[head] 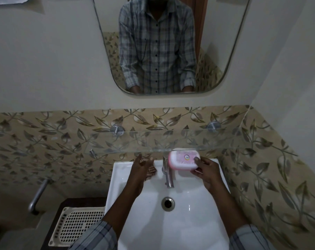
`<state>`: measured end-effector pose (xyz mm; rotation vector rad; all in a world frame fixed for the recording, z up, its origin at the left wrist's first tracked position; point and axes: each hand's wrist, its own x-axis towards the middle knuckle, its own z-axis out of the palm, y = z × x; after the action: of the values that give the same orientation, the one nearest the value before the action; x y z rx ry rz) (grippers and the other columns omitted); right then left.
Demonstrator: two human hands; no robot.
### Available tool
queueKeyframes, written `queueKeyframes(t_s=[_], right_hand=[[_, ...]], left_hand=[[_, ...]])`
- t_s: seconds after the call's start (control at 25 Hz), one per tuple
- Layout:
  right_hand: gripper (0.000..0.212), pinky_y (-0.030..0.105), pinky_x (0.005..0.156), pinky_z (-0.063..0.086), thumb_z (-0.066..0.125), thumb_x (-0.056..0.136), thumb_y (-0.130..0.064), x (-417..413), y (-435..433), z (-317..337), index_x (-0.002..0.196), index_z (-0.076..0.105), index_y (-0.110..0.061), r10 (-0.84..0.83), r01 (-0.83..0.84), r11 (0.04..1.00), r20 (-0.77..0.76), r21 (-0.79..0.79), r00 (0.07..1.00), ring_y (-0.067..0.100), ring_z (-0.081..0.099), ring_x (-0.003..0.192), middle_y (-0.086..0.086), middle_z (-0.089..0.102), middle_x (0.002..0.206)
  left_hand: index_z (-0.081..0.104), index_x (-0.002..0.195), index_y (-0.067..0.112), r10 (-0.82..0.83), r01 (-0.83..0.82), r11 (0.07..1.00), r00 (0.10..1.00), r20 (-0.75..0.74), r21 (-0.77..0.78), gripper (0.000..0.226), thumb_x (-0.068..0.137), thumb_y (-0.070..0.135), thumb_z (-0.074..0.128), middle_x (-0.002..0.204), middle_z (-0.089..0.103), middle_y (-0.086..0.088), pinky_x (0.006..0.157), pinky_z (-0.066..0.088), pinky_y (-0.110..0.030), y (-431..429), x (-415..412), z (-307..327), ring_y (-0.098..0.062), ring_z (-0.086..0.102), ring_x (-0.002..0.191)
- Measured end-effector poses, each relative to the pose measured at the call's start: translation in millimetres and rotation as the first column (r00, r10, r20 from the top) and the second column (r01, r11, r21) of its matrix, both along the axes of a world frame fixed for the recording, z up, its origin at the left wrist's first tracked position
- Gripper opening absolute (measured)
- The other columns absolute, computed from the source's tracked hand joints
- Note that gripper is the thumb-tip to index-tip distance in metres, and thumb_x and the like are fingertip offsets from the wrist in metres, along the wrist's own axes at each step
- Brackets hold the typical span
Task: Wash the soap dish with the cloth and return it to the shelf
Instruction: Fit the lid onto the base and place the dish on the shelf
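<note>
1. Plaid sleeves (97, 235) fill the two lower corners of the frame, nearest the lens, with bare forearms reaching up from them over the basin.
2. Behind everything, a cream wall gives way to a band of leaf-patterned tile (44, 141) across the middle of the frame.
3. A rounded mirror (225, 51) takes the upper centre and reflects a person's checked shirt.
4. The white sink (171, 231) occupies the lower centre, its round drain (168, 203) in the middle of the bowl.
5. A glass shelf (153, 141) runs across the tile just above the sink's back edge, held by two metal brackets.
6. A cream perforated tray (77, 226) lies at the lower left, beside the sink.
7. The left hand (142, 166) is spread loose and empty, fingers extended toward the shelf's front edge, left of the tap.
8. The right hand (207, 172) grasps the soap dish at its right end, thumb on the lid.
9. The chrome tap (168, 172) stands at the back centre of the sink, between the hands.
10. The soap dish (183, 159), pink with a white lid, is held closed just below the shelf's front edge, above and right of the tap.
</note>
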<state>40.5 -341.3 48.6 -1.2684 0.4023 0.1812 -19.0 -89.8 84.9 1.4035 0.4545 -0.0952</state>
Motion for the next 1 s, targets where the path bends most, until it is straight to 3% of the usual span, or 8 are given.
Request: queueKeyframes(t_s=[0.12, 0.24, 0.36, 0.48, 0.56, 0.64, 0.8, 1.0], right_hand=[[0.012, 0.030, 0.054, 0.056, 0.062, 0.094, -0.005, 26, -32, -28, 0.084, 0.063, -0.012, -0.171, 0.165, 0.982, -0.065, -0.090, 0.983, 0.021, 0.059, 0.072, 0.011, 0.062, 0.084], [0.021, 0.034, 0.057, 0.049, 0.068, 0.091, -0.008, 44, -40, -61, 0.072, 0.061, -0.014, -0.217, 0.165, 0.937, -0.145, -0.308, 0.965, 0.024, 0.056, 0.066, 0.016, 0.061, 0.086], [0.030, 0.052, 0.063, 0.057, 0.076, 0.084, -0.014, 55, -29, -90, 0.058, 0.060, -0.008, -0.181, 0.071, 0.842, -0.156, -0.534, 0.971, 0.033, 0.063, 0.067, 0.016, 0.060, 0.069], [0.031, 0.043, 0.070, 0.054, 0.072, 0.086, -0.021, 55, -17, -94, 0.076, 0.070, 0.008, -0.129, 0.002, 0.740, -0.139, -0.672, 0.982, 0.042, 0.069, 0.083, 0.022, 0.066, 0.074], [0.037, 0.031, 0.070, 0.041, 0.070, 0.090, -0.022, 56, -16, -94, 0.092, 0.069, 0.015, -0.132, -0.002, 0.723, -0.141, -0.691, 0.981, 0.041, 0.066, 0.094, 0.031, 0.069, 0.094], [0.042, 0.030, 0.074, 0.042, 0.071, 0.088, -0.024, 58, -16, -95, 0.099, 0.066, 0.016, -0.131, -0.015, 0.746, -0.170, -0.665, 0.977, 0.041, 0.065, 0.099, 0.032, 0.067, 0.104], [0.035, 0.055, 0.077, 0.058, 0.077, 0.083, -0.023, 68, -23, -105, 0.090, 0.062, 0.008, -0.153, -0.001, 0.796, -0.203, -0.605, 0.967, 0.038, 0.064, 0.086, 0.022, 0.060, 0.091], [0.019, 0.058, 0.075, 0.058, 0.070, 0.089, -0.008, 64, -22, -89, 0.094, 0.063, 0.010, -0.099, -0.036, 0.872, -0.248, -0.489, 0.964, 0.040, 0.061, 0.083, 0.033, 0.064, 0.105]], left_hand=[[0.056, 0.125, 0.015, 0.042, -0.042, 0.999, 0.998, -0.042, -0.001, 0.030, 0.096, 0.021, 0.061, 0.118, 0.070, -0.009, 0.095, 0.051, -0.042, 17, -23, -18, -0.025, 0.067, 0.105], [0.037, 0.147, 0.014, 0.143, -0.144, 0.990, 0.977, -0.157, 0.007, 0.058, 0.096, 0.023, 0.062, 0.136, 0.056, -0.017, 0.108, 0.040, -0.047, 34, -34, -35, -0.030, 0.053, 0.124], [0.032, 0.152, 0.014, 0.164, -0.165, 0.986, 0.968, -0.189, 0.013, 0.066, 0.095, 0.026, 0.064, 0.140, 0.052, -0.018, 0.107, 0.042, -0.046, 42, -35, -50, -0.030, 0.051, 0.123], [0.032, 0.152, 0.015, 0.161, -0.160, 0.987, 0.968, -0.191, 0.019, 0.067, 0.095, 0.026, 0.064, 0.142, 0.051, -0.018, 0.109, 0.041, -0.047, 44, -36, -55, -0.030, 0.051, 0.125], [0.031, 0.152, 0.015, 0.157, -0.153, 0.988, 0.966, -0.206, 0.035, 0.067, 0.095, 0.027, 0.064, 0.141, 0.051, -0.018, 0.110, 0.041, -0.047, 43, -36, -57, -0.031, 0.051, 0.126], [0.032, 0.152, 0.015, 0.159, -0.152, 0.987, 0.963, -0.218, 0.047, 0.066, 0.095, 0.025, 0.063, 0.140, 0.051, -0.018, 0.110, 0.041, -0.048, 41, -37, -58, -0.031, 0.051, 0.125], [0.042, 0.143, 0.019, 0.139, -0.132, 0.990, 0.965, -0.221, 0.045, 0.050, 0.097, 0.022, 0.060, 0.128, 0.057, -0.013, 0.106, 0.044, -0.045, 31, -32, -56, -0.028, 0.054, 0.118], [0.067, 0.113, 0.019, 0.122, -0.089, 0.977, 0.978, -0.167, 0.195, 0.024, 0.095, 0.008, 0.056, 0.117, 0.070, -0.005, 0.081, 0.050, -0.024, 25, -17, -63, -0.014, 0.062, 0.099]])
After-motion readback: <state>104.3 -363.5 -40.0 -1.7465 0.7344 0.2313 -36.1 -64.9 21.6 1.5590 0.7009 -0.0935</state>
